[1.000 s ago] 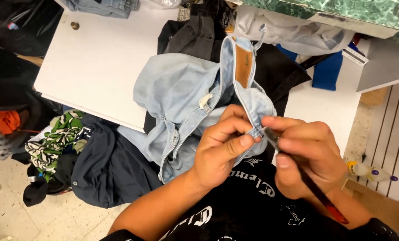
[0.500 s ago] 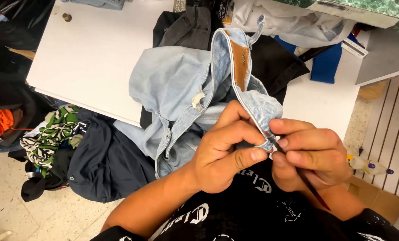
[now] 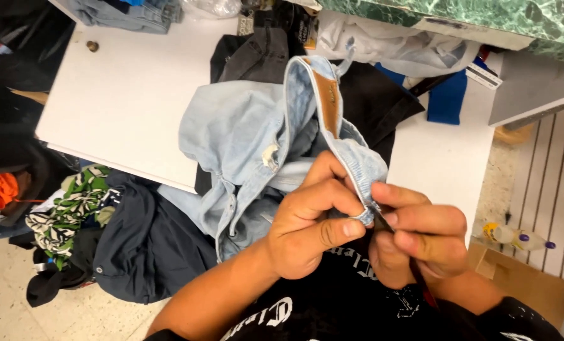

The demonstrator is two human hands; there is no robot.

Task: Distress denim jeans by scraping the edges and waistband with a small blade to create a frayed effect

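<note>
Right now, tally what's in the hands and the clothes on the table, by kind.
Light blue jeans, pinched by the left hand: 1
Thin dark tool in the right hand: 1
Black garments under the jeans: 1 pile at least
Blue cloth: 1
Total: 4

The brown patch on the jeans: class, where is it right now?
In the head view, the brown patch sits upper centre on the light jeans' waistband, above both hands, over the white table.

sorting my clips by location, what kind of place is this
Probably a clothing repair or alteration workspace. Both hands work a slim tool into the waistband of light blue jeans over a white table, with garments heaped on the table and a clothes pile on the floor.
</note>
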